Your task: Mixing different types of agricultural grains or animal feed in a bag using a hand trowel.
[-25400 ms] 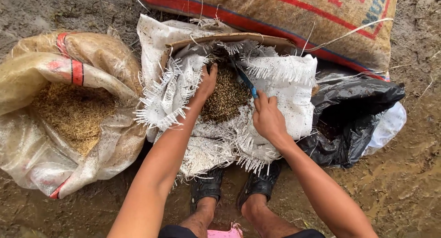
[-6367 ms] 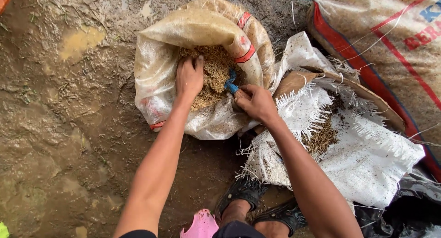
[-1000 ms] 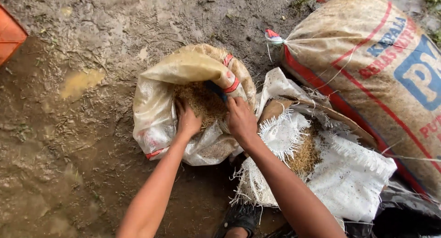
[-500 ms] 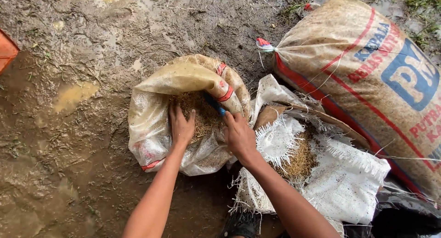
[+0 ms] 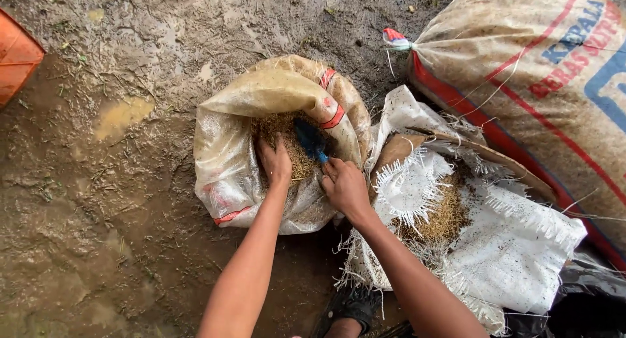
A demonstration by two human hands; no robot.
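A yellowish woven sack [image 5: 248,155] with red stripes lies open on muddy ground, filled with dry brown husk [image 5: 287,139]. My left hand [image 5: 275,163] rests palm down on the husk inside the sack's mouth. My right hand [image 5: 345,186] grips the handle of a small blue trowel [image 5: 310,139], whose blade pokes into the husk. To the right, a frayed white sack [image 5: 495,246] holds more of the same husk [image 5: 443,214].
A large tied sack [image 5: 541,77] with red and blue print lies at the upper right. An orange object [image 5: 16,54] shows at the left edge. Wet mud with puddles [image 5: 120,116] covers the ground. My dark shoe [image 5: 352,305] stands below; black plastic [image 5: 574,312] at lower right.
The view has drifted, sliding the sacks right and down. My right hand has pushed the blue trowel deeper into the yellowish sack. My left hand stays on the husk.
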